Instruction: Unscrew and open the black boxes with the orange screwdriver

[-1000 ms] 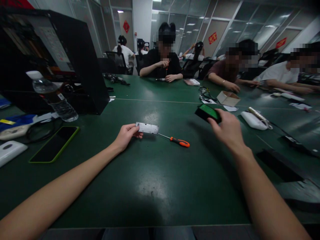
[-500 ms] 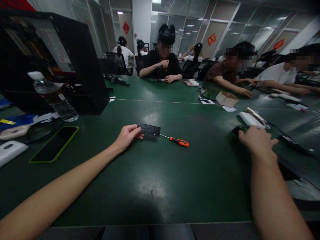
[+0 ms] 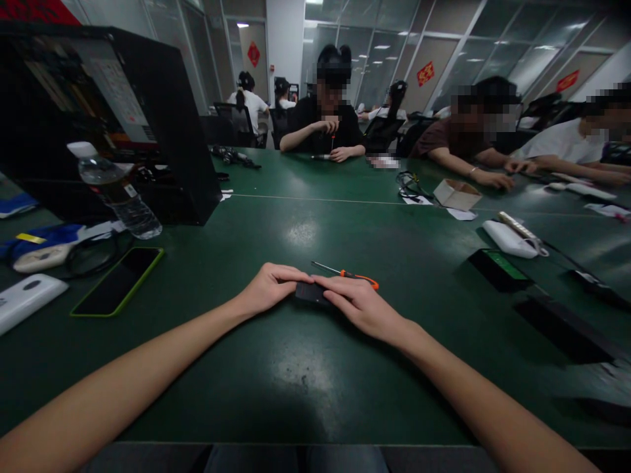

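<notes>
A small flat black rectangular panel [image 3: 311, 293] is held low over the green table [image 3: 300, 374], in front of me. My left hand [image 3: 271, 287] grips its left end, thumb in front and fingers along the far edge. From the other side my right hand [image 3: 362, 302] closes on its right end, covering much of it. Just behind the right hand lies a screwdriver [image 3: 345, 273] with an orange and black handle, its shaft pointing left. To the right rests a dark box with a green board inside [image 3: 500, 268], apart from both hands.
At left are a black computer case [image 3: 162, 125], a water bottle [image 3: 121, 190], and a phone in a green case [image 3: 118, 282]. A white device [image 3: 507, 238], a long black part [image 3: 566, 328] and a small carton [image 3: 457, 195] lie to the right. Across the table a person [image 3: 323, 118] works.
My right hand has left the dark box at right and come to the panel's right end. The panel has moved slightly nearer to me in my left hand, uncovering the screwdriver's tip.
</notes>
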Demonstrator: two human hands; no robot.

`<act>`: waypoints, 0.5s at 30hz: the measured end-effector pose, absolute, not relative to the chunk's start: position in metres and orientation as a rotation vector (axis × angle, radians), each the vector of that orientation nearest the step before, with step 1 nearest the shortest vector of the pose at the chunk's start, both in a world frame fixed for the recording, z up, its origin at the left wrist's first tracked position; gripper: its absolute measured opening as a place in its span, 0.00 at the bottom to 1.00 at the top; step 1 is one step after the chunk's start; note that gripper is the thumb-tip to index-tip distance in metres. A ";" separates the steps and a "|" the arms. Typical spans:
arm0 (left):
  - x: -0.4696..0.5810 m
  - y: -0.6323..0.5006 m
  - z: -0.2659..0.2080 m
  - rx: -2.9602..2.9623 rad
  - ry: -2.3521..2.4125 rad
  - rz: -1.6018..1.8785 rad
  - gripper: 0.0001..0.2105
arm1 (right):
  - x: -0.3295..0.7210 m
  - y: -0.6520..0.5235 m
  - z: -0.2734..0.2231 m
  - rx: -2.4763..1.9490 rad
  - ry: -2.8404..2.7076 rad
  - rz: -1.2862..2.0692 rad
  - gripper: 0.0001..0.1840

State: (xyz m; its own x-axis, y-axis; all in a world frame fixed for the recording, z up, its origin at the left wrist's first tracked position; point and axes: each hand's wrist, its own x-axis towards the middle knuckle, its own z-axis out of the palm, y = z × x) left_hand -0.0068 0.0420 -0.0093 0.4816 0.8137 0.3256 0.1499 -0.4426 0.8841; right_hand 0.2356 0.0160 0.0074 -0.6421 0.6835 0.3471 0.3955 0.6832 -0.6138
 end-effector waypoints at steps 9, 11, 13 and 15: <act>-0.006 0.042 -0.008 1.891 0.819 0.965 0.12 | 0.246 0.017 0.015 -0.758 -2.523 0.319 0.23; -0.006 0.042 -0.007 1.891 0.830 0.953 0.12 | 0.246 0.018 0.014 -0.730 -2.582 0.259 0.23; -0.006 0.042 -0.006 1.890 0.849 0.932 0.12 | 0.246 0.019 0.013 -0.717 -2.672 0.158 0.23; -0.006 0.042 -0.007 1.844 0.889 0.928 0.12 | 0.250 0.021 0.016 -0.713 -2.772 0.076 0.23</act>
